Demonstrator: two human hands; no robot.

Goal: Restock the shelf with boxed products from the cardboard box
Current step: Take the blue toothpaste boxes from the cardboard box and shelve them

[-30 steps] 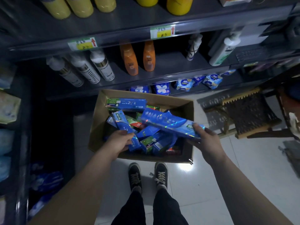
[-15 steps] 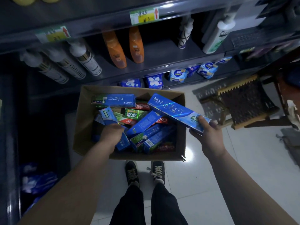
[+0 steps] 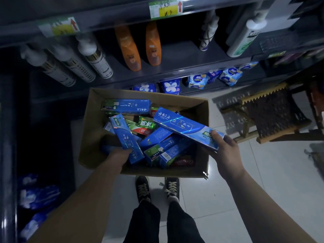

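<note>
An open cardboard box (image 3: 91,130) stands on the floor in front of the shelf (image 3: 175,55). Several blue, green and red toothpaste boxes lie jumbled inside. My right hand (image 3: 226,151) holds the near end of a long blue toothpaste box (image 3: 184,127), lifted above the box's right side. My left hand (image 3: 119,155) reaches into the box and grips the lower end of another blue toothpaste box (image 3: 125,135), which tilts upward. Its fingers are hidden under the carton.
Orange bottles (image 3: 138,48), white pump bottles (image 3: 94,58) and a tall white bottle (image 3: 243,37) stand on the middle shelf. Blue wrapped packs (image 3: 196,81) fill the bottom shelf. A wooden folding stool (image 3: 268,113) is at the right. My shoes (image 3: 157,188) are just behind the box.
My right hand has carried the long blue box a little right and up out of the carton. My left hand has closed on a blue box and tipped it up.
</note>
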